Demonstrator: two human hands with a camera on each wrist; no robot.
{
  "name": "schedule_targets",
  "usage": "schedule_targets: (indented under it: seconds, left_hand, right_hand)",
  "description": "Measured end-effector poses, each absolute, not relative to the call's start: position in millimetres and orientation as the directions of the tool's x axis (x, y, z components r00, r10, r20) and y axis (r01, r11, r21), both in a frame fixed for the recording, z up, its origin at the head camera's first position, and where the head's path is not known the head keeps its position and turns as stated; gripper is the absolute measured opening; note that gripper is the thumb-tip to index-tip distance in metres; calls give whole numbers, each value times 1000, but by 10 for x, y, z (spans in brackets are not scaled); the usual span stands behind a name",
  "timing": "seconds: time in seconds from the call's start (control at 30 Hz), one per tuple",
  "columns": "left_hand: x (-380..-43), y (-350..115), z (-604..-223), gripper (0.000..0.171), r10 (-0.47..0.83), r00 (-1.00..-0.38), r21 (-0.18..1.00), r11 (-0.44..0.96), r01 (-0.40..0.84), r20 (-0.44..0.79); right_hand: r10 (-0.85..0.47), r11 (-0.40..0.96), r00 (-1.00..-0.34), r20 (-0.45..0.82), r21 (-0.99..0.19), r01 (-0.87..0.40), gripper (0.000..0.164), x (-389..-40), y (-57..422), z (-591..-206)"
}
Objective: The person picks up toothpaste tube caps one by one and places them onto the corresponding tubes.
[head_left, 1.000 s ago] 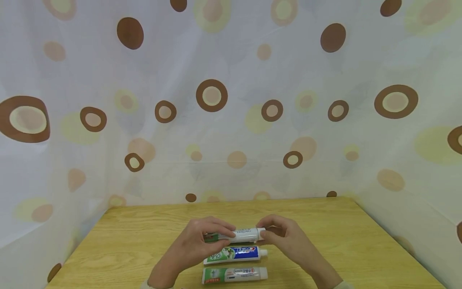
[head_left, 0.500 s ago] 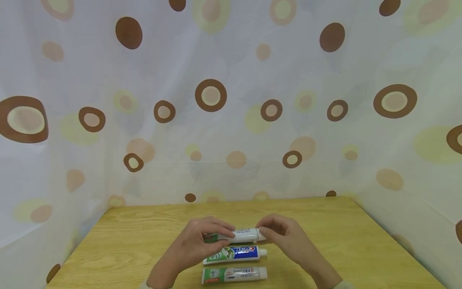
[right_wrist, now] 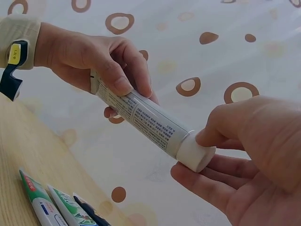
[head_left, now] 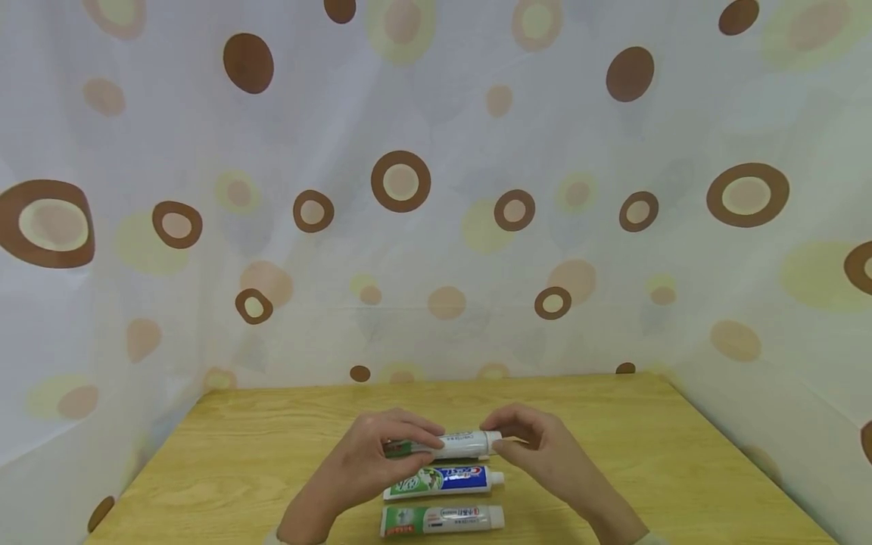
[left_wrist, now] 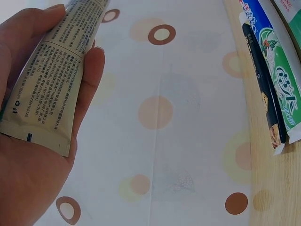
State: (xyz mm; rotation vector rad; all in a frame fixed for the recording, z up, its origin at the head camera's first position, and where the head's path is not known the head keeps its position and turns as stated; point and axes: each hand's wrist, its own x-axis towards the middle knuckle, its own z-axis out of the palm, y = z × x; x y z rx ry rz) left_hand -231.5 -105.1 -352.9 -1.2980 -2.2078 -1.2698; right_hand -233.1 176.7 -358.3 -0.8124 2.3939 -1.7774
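Observation:
My left hand (head_left: pixel 371 458) grips a white and green toothpaste tube (head_left: pixel 466 444) by its flat end, holding it off the table. In the left wrist view, small printed text covers the side of the tube (left_wrist: pixel 51 80) that shows. At its other end, my right hand (head_left: pixel 545 450) pinches the white cap (right_wrist: pixel 195 151), thumb on one side and fingers on the other. The cap sits on the tube. Nearer to me lie a blue and green toothpaste tube (head_left: pixel 466 478) and a green and white one (head_left: pixel 443 520), caps pointing right.
A dark, slim tube (left_wrist: pixel 263 84) lies beside the blue and green one in the left wrist view; in the head view the held tube mostly hides its place. The wooden table (head_left: pixel 272 424) is enclosed by a dotted curtain (head_left: pixel 436 250) at the back and sides.
My right thumb and fingers have shifted about the cap: the thumb moved up over it, then back down. My left hand and the tube have stayed nearly still.

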Motion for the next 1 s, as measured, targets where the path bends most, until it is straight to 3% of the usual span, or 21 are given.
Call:
schedule_targets:
  seconds: [0.33, 0.6, 0.8, 1.0]
  left_hand:
    - [-2311, -1049, -3534, 13, 563, -561, 560, 198, 805, 607]
    - [-2314, -1051, -3514, 13, 566, -548, 552, 186, 813, 616]
    - [-2307, -1056, -3520, 13, 563, -578, 582, 199, 788, 591]
    - [-2307, -1051, -3525, 14, 563, -561, 561, 196, 804, 607]
  right_hand:
    - [-472, 101, -848, 241, -941, -324, 35, -2341, 1773, -3583]
    - [-471, 102, -855, 216, -950, -296, 36, -2335, 1776, -3582]
    - [-493, 99, -840, 227, -945, -313, 33, -2347, 1779, -3593]
    - [-446, 182, -858, 256, -912, -367, 32, -2346, 1769, -3592]
